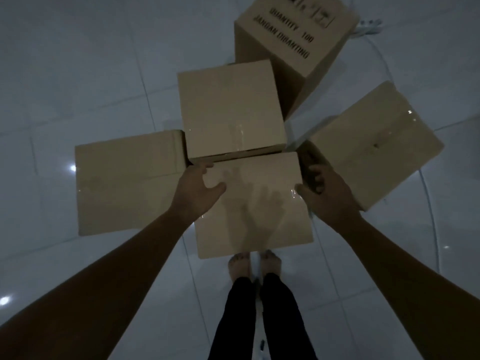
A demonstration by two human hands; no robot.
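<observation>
A plain taped cardboard box (254, 209) is right in front of me, between both hands. My left hand (198, 189) grips its left edge, thumb lying on the top face. My right hand (326, 197) grips the right edge, thumb on the top corner and fingers down the side. The box's near edge covers the tips of my bare toes, and its far edge touches the middle box (231, 110).
More brown boxes stand on the tiled floor: one on the left (130, 183), one on the right (374, 144), and a tall printed one (293, 40) behind. A white power strip (368, 27) and its cable (430, 203) run along the right. My feet (253, 265) are just behind the held box.
</observation>
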